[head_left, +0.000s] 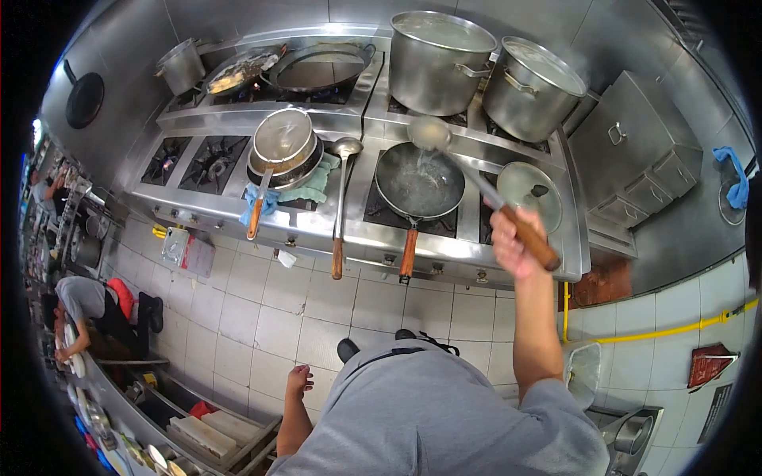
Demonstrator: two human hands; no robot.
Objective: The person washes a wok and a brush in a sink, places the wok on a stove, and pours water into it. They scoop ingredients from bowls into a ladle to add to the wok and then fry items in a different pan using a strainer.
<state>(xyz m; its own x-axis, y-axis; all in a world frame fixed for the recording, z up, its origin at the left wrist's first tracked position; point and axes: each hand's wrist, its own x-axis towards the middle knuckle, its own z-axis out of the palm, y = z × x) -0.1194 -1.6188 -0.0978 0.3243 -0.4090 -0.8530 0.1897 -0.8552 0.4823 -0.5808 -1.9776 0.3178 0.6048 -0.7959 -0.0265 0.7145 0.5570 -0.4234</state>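
My right hand [517, 242] is wrapped round the wooden handle of a ladle [430, 134], held out over the stove. Liquid streams from the ladle's bowl into a dark frying pan [419, 186] sitting on a burner, its wooden handle toward me. Inside the pan the bottom looks wet. A glass lid [528, 198] with a black knob lies to the right of the pan. At my left side, my left hand [299, 381] hangs low over the floor, away from the stove, fingers loosely apart with nothing in them.
Two big stockpots [440, 67] stand at the back right. A second ladle [342, 190] and a strainer [283, 143] on a pan lie left of the frying pan, by a green cloth [317, 178]. Another person [95, 309] bends over a counter at left.
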